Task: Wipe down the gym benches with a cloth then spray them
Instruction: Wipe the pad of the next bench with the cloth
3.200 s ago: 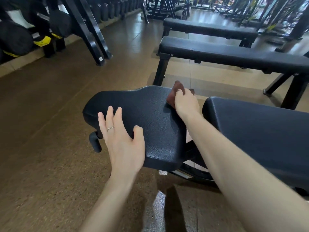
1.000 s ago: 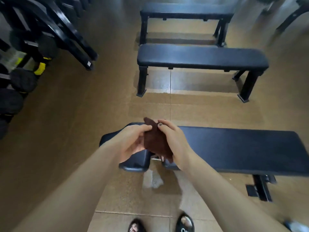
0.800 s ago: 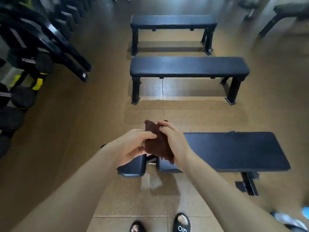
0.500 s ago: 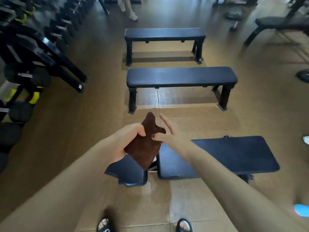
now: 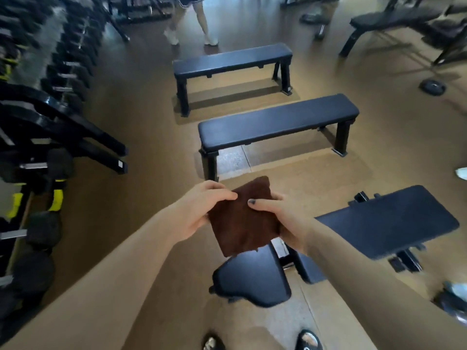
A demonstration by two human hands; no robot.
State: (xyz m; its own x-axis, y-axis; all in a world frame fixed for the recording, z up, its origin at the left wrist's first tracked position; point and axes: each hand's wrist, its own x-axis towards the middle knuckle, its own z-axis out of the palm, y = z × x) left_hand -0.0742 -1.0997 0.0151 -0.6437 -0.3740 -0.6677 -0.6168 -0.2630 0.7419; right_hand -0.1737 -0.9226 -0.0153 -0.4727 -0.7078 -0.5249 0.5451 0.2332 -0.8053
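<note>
A folded dark brown cloth (image 5: 242,218) is held flat between both hands in front of me, above the floor. My left hand (image 5: 197,210) pinches its left edge with the thumb on top. My right hand (image 5: 283,218) grips its right edge, thumb lying across the top. Below the hands stands the nearest black bench: its seat pad (image 5: 252,279) at the near left and its long back pad (image 5: 389,221) to the right. A second flat black bench (image 5: 278,120) stands beyond the cloth, and a third bench (image 5: 232,59) lies farther back.
A dumbbell rack (image 5: 43,137) with black and yellow weights lines the left side. A person's legs (image 5: 192,24) stand at the far end past the third bench. More benches (image 5: 394,18) and a weight plate (image 5: 432,87) sit at the right. My sandalled feet (image 5: 307,341) show at the bottom.
I rose from wiping the seat pad and stepped back. The cloth went from hanging in my left hand to lying flat and folded between both hands. The view tilted up, showing a person far off.
</note>
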